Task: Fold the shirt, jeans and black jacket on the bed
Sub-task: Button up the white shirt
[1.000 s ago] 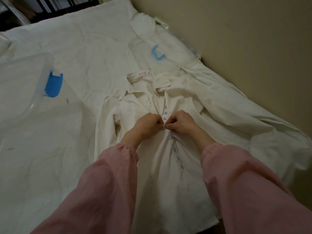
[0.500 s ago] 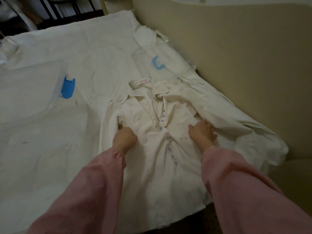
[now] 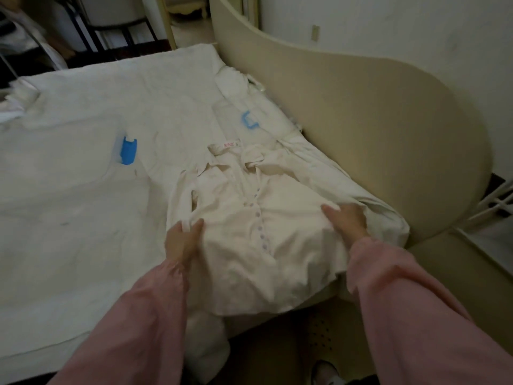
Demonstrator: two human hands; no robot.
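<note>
1. I see the shirt (image 3: 291, 226) lying front-up on the bed (image 3: 83, 218), over towards its right side and close to the curved cream headboard (image 3: 374, 129).
2. Its collar points away from me, with a small label (image 3: 229, 144) showing at the neck, and its hem hangs over the near edge of the mattress.
3. A row of buttons (image 3: 259, 218) runs down the middle of the front, and the lower ones look fastened.
4. The left hand (image 3: 184, 240) is at the shirt's left side, with a strip of the fabric pinched between thumb and fingers.
5. The right hand (image 3: 345, 220) lies on the shirt's right side with its fingers pointing inward. In this dim light I cannot tell whether it grips the cloth or only presses on it.
6. Both arms wear loose pink sleeves (image 3: 138, 315) gathered at the wrist.
7. The shirt's right sleeve trails off along the foot of the headboard, bunched against the white sheet.
8. On the sheet, left of the collar, sits a solid blue clip (image 3: 128, 153). Beyond the collar is a lighter blue handle (image 3: 249, 124) on something pale and flat.
</note>
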